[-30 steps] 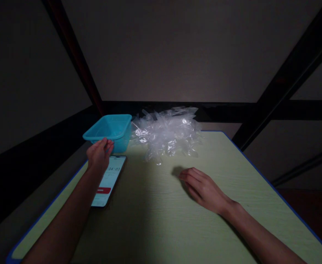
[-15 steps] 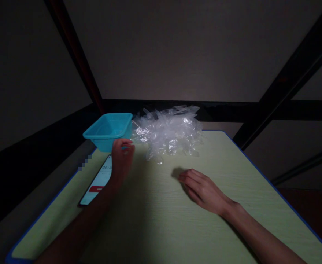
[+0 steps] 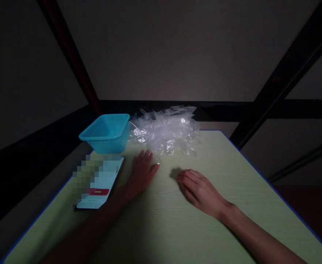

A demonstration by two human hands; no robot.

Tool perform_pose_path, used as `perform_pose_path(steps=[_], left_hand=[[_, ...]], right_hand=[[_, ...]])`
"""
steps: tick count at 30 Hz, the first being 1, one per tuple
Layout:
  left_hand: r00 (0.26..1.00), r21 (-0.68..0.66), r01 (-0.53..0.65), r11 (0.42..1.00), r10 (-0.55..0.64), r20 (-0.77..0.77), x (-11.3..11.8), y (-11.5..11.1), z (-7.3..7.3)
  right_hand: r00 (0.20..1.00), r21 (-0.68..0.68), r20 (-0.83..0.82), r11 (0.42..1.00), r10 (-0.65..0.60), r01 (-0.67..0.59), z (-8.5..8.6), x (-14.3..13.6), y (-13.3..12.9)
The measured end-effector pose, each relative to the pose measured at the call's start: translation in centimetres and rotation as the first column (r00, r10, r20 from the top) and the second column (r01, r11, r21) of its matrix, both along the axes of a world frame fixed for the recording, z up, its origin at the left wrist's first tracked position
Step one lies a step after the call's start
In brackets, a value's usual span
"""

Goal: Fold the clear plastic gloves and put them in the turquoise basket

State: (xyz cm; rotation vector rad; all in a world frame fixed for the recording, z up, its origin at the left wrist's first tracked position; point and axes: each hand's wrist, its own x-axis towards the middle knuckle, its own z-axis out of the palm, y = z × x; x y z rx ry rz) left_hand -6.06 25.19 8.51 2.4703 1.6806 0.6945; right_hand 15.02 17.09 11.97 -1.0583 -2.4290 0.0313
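Note:
My left hand is spread open, palm down, just in front of a heap of clear, crinkled plastic gloves. Its thumb is close to a shiny glove tip at the heap's near edge; whether they touch I cannot tell. On the pale table, my right hand rests with its fingers curled and pressed together. Nothing shows in it, though its palm is hidden. To the left of the gloves stands a turquoise plastic basket.
A phone with a lit screen and a red button lies left of my left forearm, partly blurred out. Blue edging runs round the table. A wall with dark beams rises behind it.
My left hand has moved right and nearer to me, away from the basket, and its curled fingers have spread. More of the phone shows. My right hand stays in place.

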Motion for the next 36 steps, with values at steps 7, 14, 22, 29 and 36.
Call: perform_pose_path(steps=[7, 14, 22, 29, 36], left_hand=[[0.999, 0.042, 0.007, 0.999, -0.009, 0.053, -0.3, -0.1, 0.3], [0.987, 0.212, 0.049, 0.976, -0.081, 0.141, 0.0, -0.6, -0.6], [0.965, 0.294, 0.129, 0.947, -0.188, 0.183, 0.5, -1.7, 0.2], [0.915, 0.326, 0.169, 0.930, -0.271, 0.298, 0.4, -1.9, 1.1], [0.622, 0.031, 0.333, 0.943, -0.244, 0.744, 0.8, -2.5, 2.2]], right_hand=[[1.000, -0.028, -0.015, 1.000, -0.013, 0.013, -0.1, -0.1, 0.1], [0.997, -0.068, -0.072, 0.997, -0.025, 0.020, -0.2, 0.0, 0.2], [0.975, 0.081, -0.007, 0.972, -0.220, 0.220, 4.0, -1.8, 6.8], [0.922, 0.075, 0.142, 0.932, -0.361, 0.354, 6.8, -5.7, 12.9], [0.946, 0.183, -0.027, 0.929, -0.323, 0.322, 10.9, -3.7, 12.4]])
